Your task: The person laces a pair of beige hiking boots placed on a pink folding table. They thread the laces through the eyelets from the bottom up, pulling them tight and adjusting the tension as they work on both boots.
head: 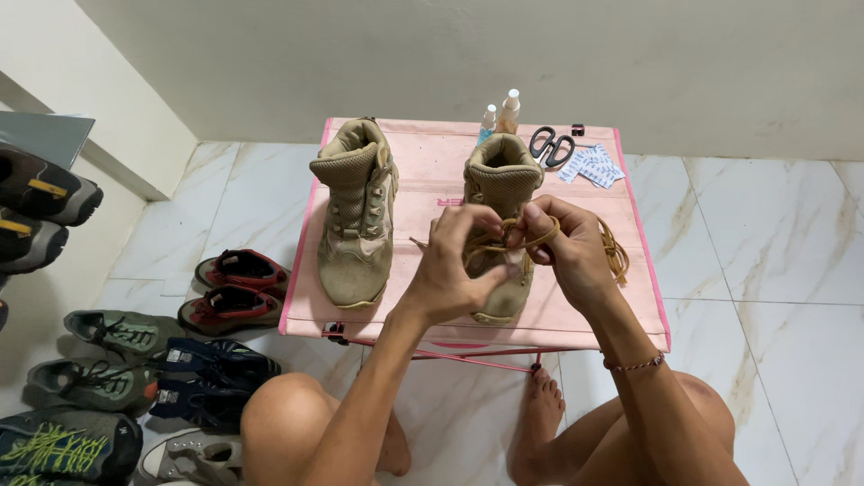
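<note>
Boots are set toe-toward-wearer on a pink table (423, 162): the left boot (355, 216) untouched, the right boot (499, 211) directly beneath both hands. The tan lace (540, 238) is pinched by the left hand (450, 270) and right hand (567, 247), equally near.

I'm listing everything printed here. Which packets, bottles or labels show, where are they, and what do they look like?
Sachets: far right table corner, beside the scissors; small flat white squares with blue print.
Two bottles: far table edge behind the right boot; slim, pale, white caps, one with a blue label.
</note>
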